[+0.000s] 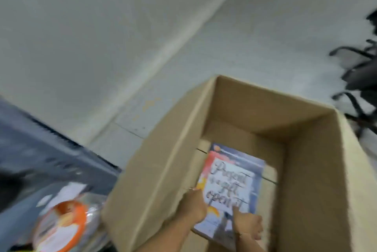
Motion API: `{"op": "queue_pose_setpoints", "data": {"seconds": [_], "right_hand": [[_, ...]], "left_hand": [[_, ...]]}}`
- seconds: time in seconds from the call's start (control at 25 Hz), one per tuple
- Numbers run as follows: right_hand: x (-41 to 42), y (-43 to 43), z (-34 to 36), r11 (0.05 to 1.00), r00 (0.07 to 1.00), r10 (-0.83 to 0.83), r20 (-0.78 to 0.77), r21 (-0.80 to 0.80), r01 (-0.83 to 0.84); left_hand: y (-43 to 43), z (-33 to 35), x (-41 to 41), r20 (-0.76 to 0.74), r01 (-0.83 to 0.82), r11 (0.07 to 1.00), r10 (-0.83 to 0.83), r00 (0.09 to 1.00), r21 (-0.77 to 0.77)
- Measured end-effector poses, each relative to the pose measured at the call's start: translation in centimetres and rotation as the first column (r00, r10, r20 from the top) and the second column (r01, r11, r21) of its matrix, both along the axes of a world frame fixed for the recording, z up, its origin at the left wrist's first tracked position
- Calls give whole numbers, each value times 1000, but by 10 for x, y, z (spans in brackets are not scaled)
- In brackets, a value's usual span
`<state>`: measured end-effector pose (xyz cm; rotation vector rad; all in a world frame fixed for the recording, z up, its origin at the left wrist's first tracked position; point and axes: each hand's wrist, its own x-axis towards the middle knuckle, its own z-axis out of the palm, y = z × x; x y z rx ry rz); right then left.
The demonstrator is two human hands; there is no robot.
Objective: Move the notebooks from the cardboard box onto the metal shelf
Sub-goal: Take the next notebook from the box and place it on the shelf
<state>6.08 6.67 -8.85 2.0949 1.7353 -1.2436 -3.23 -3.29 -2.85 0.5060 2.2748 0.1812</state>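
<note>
An open cardboard box (pixel 175 149) stands on the floor, seen from above. Inside it lies a notebook (pixel 230 186) with a blue, white and orange cover and handwritten-style lettering. My left hand (pixel 194 206) grips the notebook's left edge near the box's left wall. My right hand (pixel 247 224) holds its near edge, thumb on the cover. The notebook's near end looks tilted up off the box bottom. The view is blurred. A dark metal surface (pixel 40 149) at the left may be the shelf.
A round orange-rimmed package in clear wrap (pixel 65 225) lies at the lower left beside the box. A pale wall and floor fill the upper view. Black chair legs (pixel 355 80) stand at the right edge.
</note>
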Motion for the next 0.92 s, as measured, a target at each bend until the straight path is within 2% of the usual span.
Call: {"op": "queue_pose_setpoints", "data": {"seconds": [0.08, 0.16, 0.32, 0.48, 0.6, 0.72, 0.8, 0.84, 0.92], "right_hand": [[20, 5, -35, 996, 997, -23, 75, -85, 30], [29, 6, -52, 995, 994, -84, 68, -57, 88], [32, 7, -48, 991, 991, -132, 27, 13, 132], [32, 7, -28, 966, 977, -205, -56, 152, 211], [28, 2, 16, 949, 945, -214, -247, 177, 261], [22, -5, 69, 918, 878, -174, -446, 248, 308], [16, -20, 122, 865, 775, -46, -630, 363, 347], [4, -33, 157, 827, 681, 72, -729, 425, 368], [-10, -63, 226, 773, 453, 258, -853, 464, 433]], "left_hand": [[2, -61, 11, -30, -108, 990, 106, 994, -92], [6, -88, 20, -71, -213, 969, 205, 976, -127], [20, -85, 27, -199, -238, 956, 203, 959, -172], [21, -64, 24, -232, -218, 963, 178, 956, -160], [12, -19, 21, -279, -196, 980, 176, 944, -44], [-5, 44, 20, -379, -167, 967, 230, 896, 191], [-33, 103, 29, -559, -48, 922, 274, 782, 385], [-54, 141, 32, -659, 12, 868, 368, 656, 497], [-99, 211, 45, -727, 152, 735, 576, 373, 661]]}}
